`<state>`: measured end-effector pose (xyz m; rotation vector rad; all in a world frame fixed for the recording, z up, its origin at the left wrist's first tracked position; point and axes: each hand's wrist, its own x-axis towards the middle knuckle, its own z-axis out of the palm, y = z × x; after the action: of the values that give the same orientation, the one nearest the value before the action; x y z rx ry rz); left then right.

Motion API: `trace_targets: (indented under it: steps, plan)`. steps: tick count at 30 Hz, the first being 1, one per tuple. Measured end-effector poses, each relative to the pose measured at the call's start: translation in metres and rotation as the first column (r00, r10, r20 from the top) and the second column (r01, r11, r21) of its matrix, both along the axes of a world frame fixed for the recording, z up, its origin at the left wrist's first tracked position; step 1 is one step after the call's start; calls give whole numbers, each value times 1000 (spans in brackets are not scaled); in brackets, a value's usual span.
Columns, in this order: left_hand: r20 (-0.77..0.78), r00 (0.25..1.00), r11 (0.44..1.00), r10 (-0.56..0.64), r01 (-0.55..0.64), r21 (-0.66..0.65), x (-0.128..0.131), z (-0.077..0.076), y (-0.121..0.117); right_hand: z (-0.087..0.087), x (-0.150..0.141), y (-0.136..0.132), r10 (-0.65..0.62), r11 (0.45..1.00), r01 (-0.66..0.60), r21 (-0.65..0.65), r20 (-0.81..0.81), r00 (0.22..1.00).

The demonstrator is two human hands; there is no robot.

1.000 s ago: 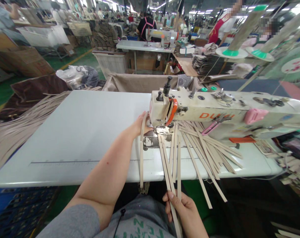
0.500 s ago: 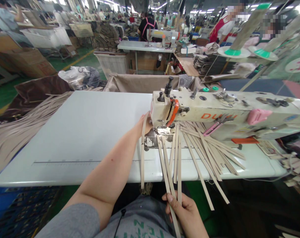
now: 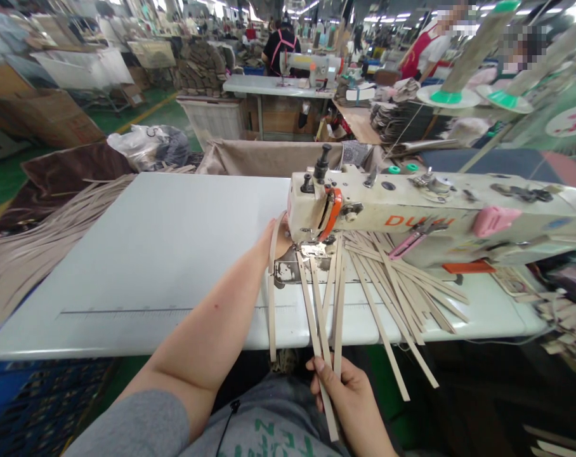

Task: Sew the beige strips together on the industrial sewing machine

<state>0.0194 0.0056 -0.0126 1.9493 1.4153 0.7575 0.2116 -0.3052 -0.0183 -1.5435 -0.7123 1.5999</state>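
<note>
Right hand point(image 3: 349, 397) grips thin flat beige strips point(image 3: 322, 330).

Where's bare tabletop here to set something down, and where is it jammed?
Free: the white table left of the sewing machine, from the left hand out to the far-left edge. Crowded: under and right of the machine head, where tan strips fan out; the right hand holds more.

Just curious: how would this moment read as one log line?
left hand: at sewing machine needle, touching strip | right hand: gripping beige strips | table: more strips
</note>
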Motion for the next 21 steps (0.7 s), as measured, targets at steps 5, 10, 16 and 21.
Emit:
trace_targets:
  steps: [5, 10, 16, 21]
  plan:
    - [51, 991, 991, 121, -118, -60, 4, 10, -7, 2, -6, -2, -9, 1000, 9, -4, 14, 1000]
    - [65, 989, 991, 132, -131, -11, 4, 10, -9, 3, -8, 0, 1, 1000, -1, -2, 29, 1000]
    - [132, 974, 982, 183, -186, 15, 7, 0, -7, 3, -8, 1, 24, 1000, -23, -11, 31, 999]
    - [187, 967, 983, 174, -181, 20, 8, -4, -7, 10, -14, 6, -19, 1000, 19, -24, 18, 1000]
